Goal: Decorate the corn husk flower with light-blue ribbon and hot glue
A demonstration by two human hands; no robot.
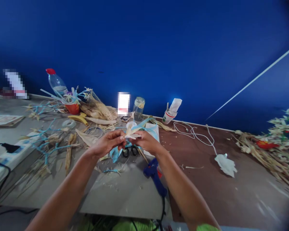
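Observation:
My left hand (110, 141) and my right hand (146, 142) meet over the middle of the table, fingers closed. Between their fingertips is a pale piece of dried corn husk (130, 131), pinched from both sides. Light-blue ribbon-like strips (148, 121) run behind and above my right hand, and a crumpled blue piece (115, 154) lies below my left; whether they join the husk I cannot tell. Black scissor handles (130, 151) show just beneath my hands. A blue glue gun (156, 176) lies by my right forearm, partly covered by it.
Blue-wrapped stems (48, 146) and dried husks (98, 107) cover the left side, near a white power strip (13, 160). A red-capped bottle (57, 83), red cup (72, 108), glass jar (139, 107) and paper cup (169, 116) stand along the blue wall. Right: white cable (195, 133), dried flowers (284, 130).

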